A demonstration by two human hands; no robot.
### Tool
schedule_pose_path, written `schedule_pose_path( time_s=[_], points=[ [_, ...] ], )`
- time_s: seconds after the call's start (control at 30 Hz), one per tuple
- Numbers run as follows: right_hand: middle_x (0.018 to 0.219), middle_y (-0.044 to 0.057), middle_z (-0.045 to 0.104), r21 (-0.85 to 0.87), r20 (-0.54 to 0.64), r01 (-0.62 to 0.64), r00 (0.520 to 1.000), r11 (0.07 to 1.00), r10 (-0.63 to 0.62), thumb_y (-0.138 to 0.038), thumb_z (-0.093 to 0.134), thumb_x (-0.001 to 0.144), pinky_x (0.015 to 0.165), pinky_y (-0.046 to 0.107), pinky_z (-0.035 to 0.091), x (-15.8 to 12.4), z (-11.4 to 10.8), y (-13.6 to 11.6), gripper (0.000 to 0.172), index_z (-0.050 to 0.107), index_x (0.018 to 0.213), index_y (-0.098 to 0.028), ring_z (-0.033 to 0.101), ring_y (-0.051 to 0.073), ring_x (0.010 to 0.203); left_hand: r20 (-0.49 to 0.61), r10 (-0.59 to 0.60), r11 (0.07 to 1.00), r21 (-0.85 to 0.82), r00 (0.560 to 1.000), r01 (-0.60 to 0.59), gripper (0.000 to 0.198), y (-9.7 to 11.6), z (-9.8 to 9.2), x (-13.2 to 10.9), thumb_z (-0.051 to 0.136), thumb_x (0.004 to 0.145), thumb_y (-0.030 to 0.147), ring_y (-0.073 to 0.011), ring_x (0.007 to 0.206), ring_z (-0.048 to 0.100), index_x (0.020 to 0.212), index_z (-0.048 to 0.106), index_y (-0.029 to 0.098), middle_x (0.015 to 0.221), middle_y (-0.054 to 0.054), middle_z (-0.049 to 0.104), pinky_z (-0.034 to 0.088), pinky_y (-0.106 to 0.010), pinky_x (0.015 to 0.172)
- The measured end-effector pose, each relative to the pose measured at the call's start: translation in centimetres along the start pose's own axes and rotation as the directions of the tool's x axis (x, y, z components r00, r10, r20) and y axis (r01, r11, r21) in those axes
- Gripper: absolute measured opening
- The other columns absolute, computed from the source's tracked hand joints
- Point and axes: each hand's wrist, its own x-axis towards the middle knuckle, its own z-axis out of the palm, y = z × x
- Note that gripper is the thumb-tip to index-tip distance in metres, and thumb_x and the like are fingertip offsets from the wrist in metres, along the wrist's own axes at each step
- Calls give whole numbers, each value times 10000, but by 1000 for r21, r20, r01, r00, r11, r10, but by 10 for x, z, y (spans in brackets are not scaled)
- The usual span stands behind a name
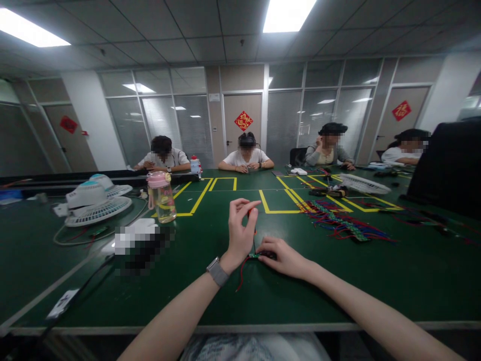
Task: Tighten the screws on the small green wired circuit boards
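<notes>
My left hand (242, 228) is raised above the green table (338, 281), thumb and forefinger pinched on the upper end of a thin red wire (240, 278) that runs down to the table. A grey watch sits on that wrist. My right hand (281, 255) rests on the table with its fingers pressed down on a small green and black part (259, 255), which the wire seems to join. The part is mostly hidden under the fingers.
A pile of red, blue and green wires (338, 223) lies to the right. A clear bottle with a pink lid (161, 196) and two small white fans (95, 203) stand at the left. Several people sit along the table's far side. Yellow tape marks boxes on the table.
</notes>
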Motion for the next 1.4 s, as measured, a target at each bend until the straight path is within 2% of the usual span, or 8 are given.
schedule_pose_path(
  time_s=[0.2,0.4,0.6,0.8,0.97,1.07,1.27,1.4],
  points=[
    [909,56,622,-9,1,1,1000,1000,-1,-205,579,882,710,255,475,0,0,0,171,697,1001,-169,598,165,785,79,-83,978,-187,993,97,307,-3,2,-2,398,969,255,-144,892,609,1205,590,219,1094,-59,617,475,-280,822],
    [895,56,622,-5,-1,8,1000,1000,-8,-208,577,882,701,256,476,0,1,1,173,697,997,-161,594,162,770,28,-13,1000,5,1000,13,205,1,0,-1,518,910,246,-151,916,549,1018,690,226,981,-43,526,446,-268,827],
    [906,58,620,5,-7,14,1000,1000,-14,-211,573,883,705,255,479,0,1,2,182,689,1014,-164,595,159,771,66,-89,977,-188,994,100,326,-4,2,-1,374,973,254,-150,911,606,1222,580,214,1115,-71,601,476,-292,834],
    [902,52,622,-1,-3,16,1000,1000,-16,-212,574,884,703,253,475,-1,2,3,171,691,1001,-169,593,156,766,-29,-37,999,2,999,37,180,0,1,-1,558,898,287,-154,925,562,1000,686,213,979,-46,539,456,-271,840],
    [907,56,622,0,-12,20,1000,1000,-20,-213,580,880,718,260,478,0,2,3,176,690,1007,-162,595,163,784,20,-38,995,-87,999,40,324,-2,1,0,380,971,256,-168,1086,550,1160,641,224,1156,-70,558,428,-301,954],
    [906,53,619,5,-9,19,1000,1000,-19,-213,575,883,718,258,479,0,2,3,176,689,1010,-167,595,159,777,41,-86,981,-169,995,92,336,-5,2,-1,369,975,248,-161,1017,594,1230,585,221,1169,-70,610,453,-309,917],
    [899,53,620,-8,-9,20,1000,1000,-20,-215,574,886,711,258,476,-1,2,3,171,691,1003,-173,595,162,778,-2,-41,999,-28,999,41,179,1,2,0,576,884,260,-137,843,575,1027,670,210,949,-36,593,462,-255,785],
    [894,51,619,-11,-17,26,1000,1000,-26,-211,573,884,714,258,474,0,2,2,176,688,1011,-171,594,161,777,22,-26,999,-42,999,27,236,2,1,0,495,929,265,-150,941,575,1076,675,226,1026,-50,573,461,-266,839]
  ],
)
